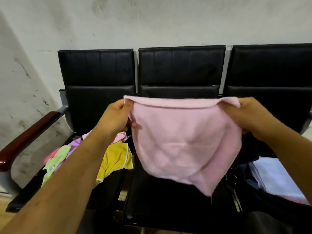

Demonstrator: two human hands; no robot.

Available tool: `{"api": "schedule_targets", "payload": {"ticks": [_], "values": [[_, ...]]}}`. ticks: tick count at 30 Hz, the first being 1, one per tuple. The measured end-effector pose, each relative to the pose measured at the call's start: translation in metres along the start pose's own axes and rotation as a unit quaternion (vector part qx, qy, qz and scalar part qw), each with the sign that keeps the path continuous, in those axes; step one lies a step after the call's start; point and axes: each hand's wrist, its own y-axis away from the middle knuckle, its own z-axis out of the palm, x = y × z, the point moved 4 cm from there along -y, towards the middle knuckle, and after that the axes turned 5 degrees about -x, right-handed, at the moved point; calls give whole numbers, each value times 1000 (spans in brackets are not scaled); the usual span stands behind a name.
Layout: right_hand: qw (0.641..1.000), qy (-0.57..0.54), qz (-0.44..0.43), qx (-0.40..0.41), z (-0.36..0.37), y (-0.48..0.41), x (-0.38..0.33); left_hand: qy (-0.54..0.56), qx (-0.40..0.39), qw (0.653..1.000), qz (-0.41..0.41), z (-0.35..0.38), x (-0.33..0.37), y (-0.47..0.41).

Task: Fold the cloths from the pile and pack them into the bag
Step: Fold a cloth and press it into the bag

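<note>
Left hand (118, 115) and right hand (249, 115) each pinch a top corner of the pink cloth (184, 141), hanging above the middle seat (160, 200), right of the cloth pile (114, 159).

Soft, even light falls on the far wall (152, 22), which looks bright, without hard shadows. The black seats (168, 208) stay very dark and lose detail. The pink cloth (182, 141) is blurred at its lower corner. Straight lines bend near the edges.
</note>
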Motion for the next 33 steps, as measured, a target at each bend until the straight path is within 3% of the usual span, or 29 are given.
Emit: {"api": "schedule_targets", "payload": {"ticks": [4,7,10,13,16,20,26,33], "values": [[959,-111,207,-158,24,-19,42,111,-53,984,-129,30,-45,-18],[934,-220,254,-122,44,-45,67,81,-63,980,-170,50,-75,-42],[954,-258,147,-37,39,-83,42,111,-4,989,-101,44,-42,-77],[964,-246,-11,95,0,-110,-29,161,76,980,86,18,56,-96],[949,-212,-157,172,-34,-89,-100,183,107,954,212,0,130,-72],[932,-156,-246,214,-51,-51,-119,134,118,950,256,-11,143,-32],[942,-134,-249,181,-34,17,-70,63,113,965,230,-18,81,28],[994,-69,-69,45,38,101,61,-91,94,990,55,-2,-43,106]]}}
